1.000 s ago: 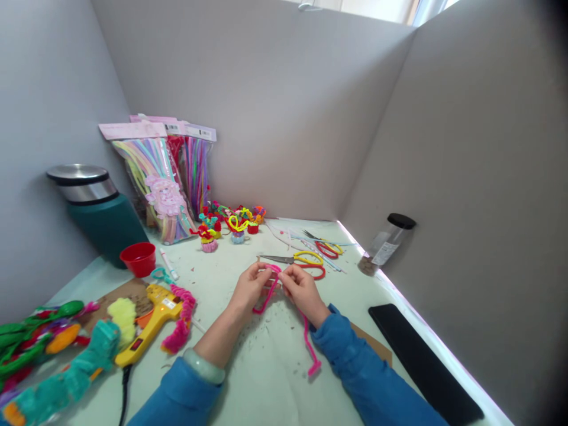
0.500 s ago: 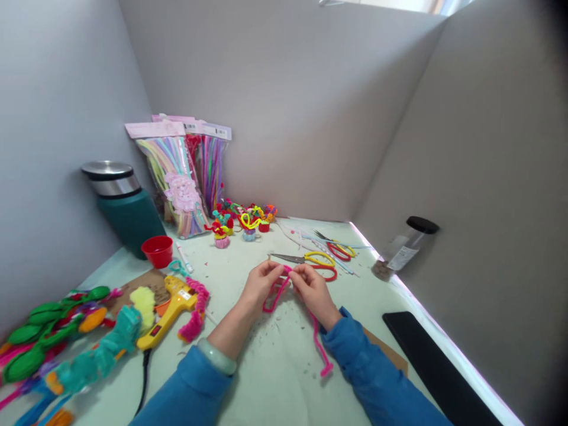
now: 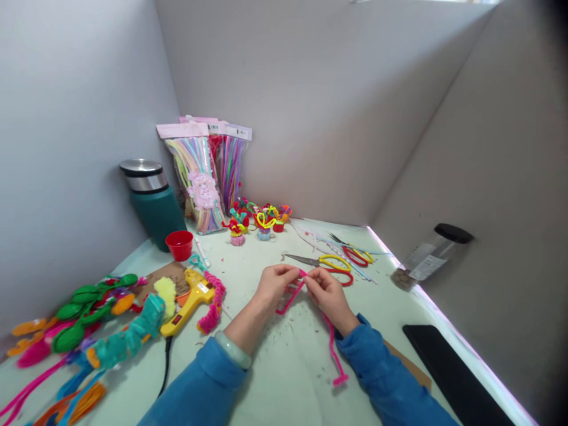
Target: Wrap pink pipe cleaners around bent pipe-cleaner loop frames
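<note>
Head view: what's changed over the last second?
The camera swung left: the teal bottle and yellow glue gun sit farther right in frame, and more shows at lower left. Nothing was taken up or let go. Unchanged: left hand and right hand both pinch the pink pipe cleaner; the nearer scissors lie beyond them.

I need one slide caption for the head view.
The left fingers and the right fingers pinch a bent pink pipe cleaner close to red-and-yellow-handled scissors.

Scissors (image 3: 318, 262) block the right hand (image 3: 329, 296) ahead; near middle tabletop (image 3: 288, 378) is free.
</note>
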Demonstrator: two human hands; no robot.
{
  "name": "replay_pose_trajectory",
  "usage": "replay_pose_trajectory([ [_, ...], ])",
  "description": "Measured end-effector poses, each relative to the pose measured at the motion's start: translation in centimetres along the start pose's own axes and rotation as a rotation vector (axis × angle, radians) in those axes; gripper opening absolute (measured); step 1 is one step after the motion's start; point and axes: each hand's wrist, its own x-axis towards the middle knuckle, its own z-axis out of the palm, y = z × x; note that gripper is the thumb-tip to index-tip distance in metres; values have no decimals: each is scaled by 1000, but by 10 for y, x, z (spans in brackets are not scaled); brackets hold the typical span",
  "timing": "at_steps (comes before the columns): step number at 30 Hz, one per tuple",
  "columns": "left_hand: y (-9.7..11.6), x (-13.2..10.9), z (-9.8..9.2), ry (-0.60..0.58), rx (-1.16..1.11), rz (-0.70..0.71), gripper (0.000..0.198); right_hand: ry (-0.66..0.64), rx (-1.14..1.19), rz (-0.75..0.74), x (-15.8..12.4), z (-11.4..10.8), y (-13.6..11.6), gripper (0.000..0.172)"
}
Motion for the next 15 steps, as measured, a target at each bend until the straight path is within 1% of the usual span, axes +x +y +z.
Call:
replay_pose_trajectory([
  [3, 0, 1, 0, 14, 29, 28, 22, -6, -16, 2, 0, 0, 0, 20],
  [9, 1, -1, -3, -34, -9, -59, 28, 4, 3, 3, -1, 0, 0, 20],
  [15, 4, 1, -5, 22, -79, -88, 26, -21, 24, 47, -1, 1, -5, 19],
])
